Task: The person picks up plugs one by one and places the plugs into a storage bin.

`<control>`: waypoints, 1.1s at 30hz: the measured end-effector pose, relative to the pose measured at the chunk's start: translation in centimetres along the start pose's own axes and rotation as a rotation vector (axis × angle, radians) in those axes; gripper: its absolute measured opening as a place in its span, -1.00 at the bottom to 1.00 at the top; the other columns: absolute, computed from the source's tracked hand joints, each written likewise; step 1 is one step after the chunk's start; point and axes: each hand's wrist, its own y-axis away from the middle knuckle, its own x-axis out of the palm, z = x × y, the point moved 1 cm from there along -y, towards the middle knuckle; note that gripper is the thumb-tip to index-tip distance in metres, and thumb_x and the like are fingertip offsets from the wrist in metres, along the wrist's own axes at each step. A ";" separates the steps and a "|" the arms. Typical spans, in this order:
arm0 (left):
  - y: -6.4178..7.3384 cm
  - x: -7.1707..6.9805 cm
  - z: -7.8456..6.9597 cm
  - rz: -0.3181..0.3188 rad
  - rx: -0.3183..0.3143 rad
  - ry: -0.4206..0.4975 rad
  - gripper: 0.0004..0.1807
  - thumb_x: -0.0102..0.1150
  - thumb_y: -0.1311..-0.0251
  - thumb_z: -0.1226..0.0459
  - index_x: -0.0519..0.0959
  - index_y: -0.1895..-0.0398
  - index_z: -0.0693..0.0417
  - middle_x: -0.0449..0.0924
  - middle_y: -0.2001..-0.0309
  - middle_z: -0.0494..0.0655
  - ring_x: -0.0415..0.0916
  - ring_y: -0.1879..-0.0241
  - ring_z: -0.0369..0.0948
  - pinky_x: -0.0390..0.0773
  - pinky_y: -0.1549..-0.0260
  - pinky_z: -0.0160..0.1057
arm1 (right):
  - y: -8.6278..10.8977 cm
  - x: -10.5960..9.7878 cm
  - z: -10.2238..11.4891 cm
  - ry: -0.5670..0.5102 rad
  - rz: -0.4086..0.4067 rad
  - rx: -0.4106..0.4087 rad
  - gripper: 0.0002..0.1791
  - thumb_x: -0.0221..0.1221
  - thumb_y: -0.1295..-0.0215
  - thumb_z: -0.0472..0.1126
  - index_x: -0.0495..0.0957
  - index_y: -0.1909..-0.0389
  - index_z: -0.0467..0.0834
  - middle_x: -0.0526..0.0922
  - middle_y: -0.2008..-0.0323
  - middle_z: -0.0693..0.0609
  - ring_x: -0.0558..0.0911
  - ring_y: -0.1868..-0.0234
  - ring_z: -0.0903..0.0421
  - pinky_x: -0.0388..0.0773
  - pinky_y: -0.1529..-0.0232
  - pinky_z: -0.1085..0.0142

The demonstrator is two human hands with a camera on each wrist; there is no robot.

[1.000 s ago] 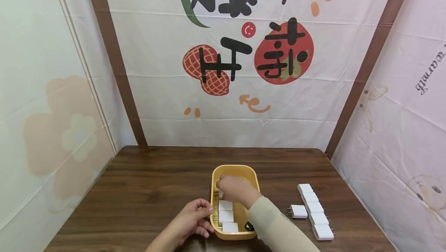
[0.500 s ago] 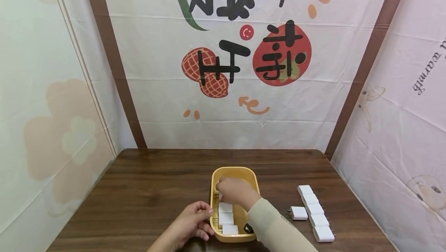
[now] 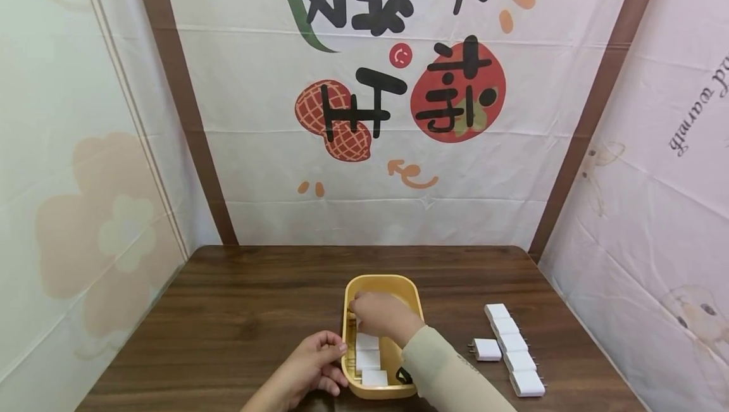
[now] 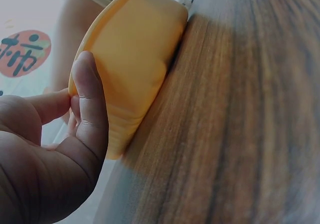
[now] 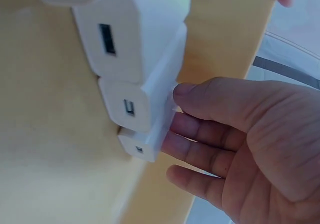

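A yellow plastic bin [image 3: 407, 392] sits near the front of the table. My left hand [image 3: 317, 361] pinches its left rim; in the left wrist view, a finger [image 4: 89, 98] lies along the outer wall. Inside, white USB charger plugs [image 3: 367, 360] stand in a row along the left side, prongs facing left. My right hand [image 3: 383, 317] reaches into the bin's far half and grips a charger plug [image 5: 131, 106] at the far end of the row. The right wrist view shows the thumb at its prong side, fingers just below. Part of that plug is hidden by the hand.
To the right of the bin, several white charger plugs [image 3: 515, 352] lie in a slanting row on the brown wooden table [image 3: 256, 298]. A single plug [image 3: 486, 350] lies left of that row. Printed cloth [image 3: 250, 165] hangs behind and at both sides.
The head view has shifted slightly, with the scene sitting a little lower. Both hands keep their places on the bin and at the charger plug row.
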 end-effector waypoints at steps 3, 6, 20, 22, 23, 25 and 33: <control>0.2 -0.1 0.0 0.003 0.000 0.004 -0.72 0.12 -0.50 0.20 0.35 -0.02 0.21 0.62 0.34 0.07 0.70 0.50 -0.21 0.67 0.59 -0.32 | 0.0 -0.4 0.3 0.001 0.000 0.001 -0.86 0.38 -0.22 -0.23 0.64 0.26 0.03 0.55 0.33 0.19 0.44 0.46 0.29 0.48 0.44 0.43; 0.1 -0.1 -0.1 0.005 0.000 0.002 -0.72 0.11 -0.51 0.20 0.35 -0.03 0.22 0.62 0.34 0.07 0.69 0.50 -0.21 0.68 0.59 -0.32 | 0.1 -0.8 0.3 -0.005 -0.005 -0.001 -0.86 0.37 -0.21 -0.25 0.64 0.27 0.03 0.54 0.33 0.19 0.44 0.47 0.29 0.47 0.44 0.44; 0.0 0.1 0.2 0.001 -0.003 0.002 -0.73 0.10 -0.51 0.20 0.34 -0.02 0.20 0.61 0.35 0.07 0.69 0.50 -0.20 0.67 0.59 -0.32 | 0.5 -1.8 0.0 -0.009 -0.004 -0.038 -0.78 0.36 -0.23 -0.24 0.70 0.10 -0.04 0.60 0.26 0.15 0.53 0.39 0.28 0.56 0.35 0.42; -0.1 0.1 0.3 0.003 -0.004 0.003 -0.74 0.09 -0.51 0.20 0.34 -0.03 0.20 0.61 0.35 0.07 0.69 0.50 -0.20 0.67 0.59 -0.32 | 0.6 -2.0 0.0 -0.006 -0.008 -0.044 -0.77 0.36 -0.22 -0.24 0.71 0.09 -0.04 0.63 0.23 0.14 0.59 0.33 0.26 0.59 0.30 0.40; -0.1 0.1 0.3 0.004 -0.004 0.003 -0.74 0.09 -0.51 0.20 0.34 -0.03 0.20 0.61 0.34 0.07 0.69 0.50 -0.20 0.67 0.59 -0.32 | 0.6 -2.1 -0.1 0.001 -0.013 -0.049 -0.76 0.36 -0.22 -0.23 0.71 0.08 -0.04 0.65 0.20 0.13 0.62 0.29 0.25 0.62 0.26 0.40; -0.1 0.1 0.3 0.007 -0.002 0.005 -0.73 0.09 -0.52 0.20 0.34 -0.03 0.20 0.62 0.34 0.07 0.69 0.50 -0.20 0.67 0.59 -0.32 | 0.8 -2.3 -0.1 0.007 -0.022 -0.054 -0.74 0.36 -0.21 -0.22 0.72 0.06 -0.03 0.68 0.15 0.13 0.67 0.21 0.23 0.65 0.19 0.39; -0.2 0.0 0.2 0.000 -0.004 0.007 -0.74 0.08 -0.52 0.20 0.34 -0.02 0.20 0.62 0.33 0.06 0.69 0.50 -0.21 0.67 0.59 -0.32 | 1.5 -3.6 -0.2 0.008 -0.039 -0.068 -0.70 0.37 -0.25 -0.16 0.72 -0.02 -0.02 0.70 0.06 0.11 0.71 0.13 0.20 0.67 0.11 0.37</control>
